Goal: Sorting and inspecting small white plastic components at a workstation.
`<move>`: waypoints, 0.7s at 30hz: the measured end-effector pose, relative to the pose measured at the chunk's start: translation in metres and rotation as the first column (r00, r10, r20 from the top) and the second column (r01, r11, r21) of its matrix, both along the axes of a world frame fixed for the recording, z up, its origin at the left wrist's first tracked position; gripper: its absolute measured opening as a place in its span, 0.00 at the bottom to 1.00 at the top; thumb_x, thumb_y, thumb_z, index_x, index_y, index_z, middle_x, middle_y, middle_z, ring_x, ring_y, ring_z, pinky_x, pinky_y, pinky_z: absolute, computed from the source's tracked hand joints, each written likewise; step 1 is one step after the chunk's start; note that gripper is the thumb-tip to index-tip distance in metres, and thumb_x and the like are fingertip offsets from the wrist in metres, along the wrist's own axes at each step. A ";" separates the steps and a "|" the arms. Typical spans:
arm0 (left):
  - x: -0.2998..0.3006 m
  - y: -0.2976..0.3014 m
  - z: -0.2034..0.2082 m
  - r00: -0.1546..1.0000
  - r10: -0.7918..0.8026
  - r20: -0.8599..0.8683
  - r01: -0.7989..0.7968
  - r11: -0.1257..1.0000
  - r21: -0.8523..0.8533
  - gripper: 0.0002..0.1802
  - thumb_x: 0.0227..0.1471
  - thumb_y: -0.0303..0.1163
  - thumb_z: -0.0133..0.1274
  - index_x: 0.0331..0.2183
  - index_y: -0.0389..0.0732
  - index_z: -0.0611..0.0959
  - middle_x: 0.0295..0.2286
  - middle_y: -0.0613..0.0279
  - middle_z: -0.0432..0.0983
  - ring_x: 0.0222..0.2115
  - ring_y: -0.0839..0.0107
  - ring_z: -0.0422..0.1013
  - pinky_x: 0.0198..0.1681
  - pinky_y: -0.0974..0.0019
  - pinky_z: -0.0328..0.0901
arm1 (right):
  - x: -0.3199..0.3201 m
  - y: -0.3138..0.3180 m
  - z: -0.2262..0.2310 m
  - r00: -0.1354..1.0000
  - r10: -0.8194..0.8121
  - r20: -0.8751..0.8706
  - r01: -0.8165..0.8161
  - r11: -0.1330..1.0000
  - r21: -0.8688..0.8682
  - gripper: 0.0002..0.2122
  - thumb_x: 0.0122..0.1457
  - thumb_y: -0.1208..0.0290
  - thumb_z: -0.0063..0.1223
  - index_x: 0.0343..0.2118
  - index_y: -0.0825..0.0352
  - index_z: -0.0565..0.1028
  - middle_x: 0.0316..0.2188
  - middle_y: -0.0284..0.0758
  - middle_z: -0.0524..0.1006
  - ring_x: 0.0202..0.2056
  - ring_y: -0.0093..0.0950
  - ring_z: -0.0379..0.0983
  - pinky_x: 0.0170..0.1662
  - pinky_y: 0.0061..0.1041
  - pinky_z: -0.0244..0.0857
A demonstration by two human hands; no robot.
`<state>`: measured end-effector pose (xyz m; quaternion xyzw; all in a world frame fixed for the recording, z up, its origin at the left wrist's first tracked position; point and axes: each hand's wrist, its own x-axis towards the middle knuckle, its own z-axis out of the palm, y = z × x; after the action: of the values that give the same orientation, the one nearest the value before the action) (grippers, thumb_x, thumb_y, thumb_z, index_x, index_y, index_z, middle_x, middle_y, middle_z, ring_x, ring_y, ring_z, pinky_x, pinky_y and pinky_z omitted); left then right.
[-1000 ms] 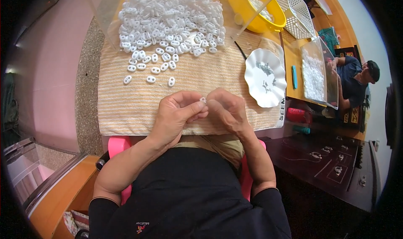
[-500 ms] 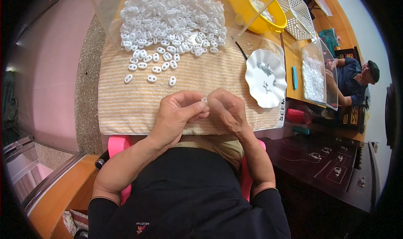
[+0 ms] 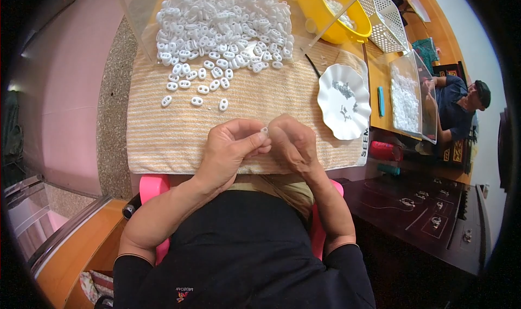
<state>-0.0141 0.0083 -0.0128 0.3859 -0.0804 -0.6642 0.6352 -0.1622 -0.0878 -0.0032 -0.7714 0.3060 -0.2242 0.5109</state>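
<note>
My left hand (image 3: 234, 146) is closed, pinching a small white two-hole plastic piece (image 3: 264, 130) between thumb and forefinger. Only the piece's tip shows above the fingers. Right beside it, my right hand (image 3: 296, 145) has its fingers curled and pressed together; they are slightly blurred, and whatever they hold is hidden. Beyond my hands, several loose white two-hole oval pieces (image 3: 197, 101) lie scattered on a striped towel (image 3: 163, 141). They spread out from a large heap of the same pieces (image 3: 222, 27).
A white scalloped dish (image 3: 347, 127) with small grey bits stands at right. Behind it are a yellow basin (image 3: 312, 10) and a white perforated basket (image 3: 384, 18). Farther right, a person (image 3: 461, 103) sits by a clear-sided box of white pieces (image 3: 404, 100). A teal tool (image 3: 381, 101) lies between.
My hands stay nearly in place, fingertips together, with the white piece still in the left. Across the table, the other person's arm has shifted lower beside the box.
</note>
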 end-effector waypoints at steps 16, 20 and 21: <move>-0.006 0.003 -0.009 0.989 0.062 0.131 -0.058 0.998 -0.035 0.08 0.52 0.23 0.56 0.37 0.32 0.79 0.29 0.58 0.78 0.29 0.74 0.75 0.36 0.72 0.71 | 0.004 0.006 -0.005 0.998 -0.008 0.055 0.008 1.000 0.003 0.04 0.60 0.76 0.51 0.29 0.71 0.74 0.24 0.34 0.75 0.27 0.21 0.72 0.31 0.20 0.65; -0.006 0.001 -0.010 0.991 0.072 0.116 -0.063 0.995 -0.079 0.07 0.52 0.22 0.55 0.36 0.33 0.78 0.29 0.58 0.78 0.30 0.73 0.75 0.37 0.72 0.72 | 0.003 0.006 -0.005 0.993 -0.043 0.109 0.026 0.988 0.153 0.06 0.61 0.76 0.51 0.29 0.71 0.74 0.23 0.31 0.76 0.27 0.17 0.71 0.31 0.17 0.65; -0.005 0.001 -0.009 0.990 0.069 0.120 -0.060 0.995 -0.083 0.07 0.52 0.22 0.55 0.36 0.33 0.78 0.29 0.58 0.78 0.30 0.73 0.75 0.37 0.72 0.72 | 0.003 0.006 -0.003 0.993 -0.045 0.113 0.028 0.988 0.149 0.06 0.61 0.76 0.51 0.29 0.71 0.74 0.23 0.31 0.76 0.27 0.17 0.71 0.31 0.17 0.65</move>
<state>-0.0196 0.0096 -0.0219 0.4029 -0.1331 -0.6146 0.6650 -0.1589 -0.0814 -0.0060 -0.7115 0.3055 -0.2550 0.5791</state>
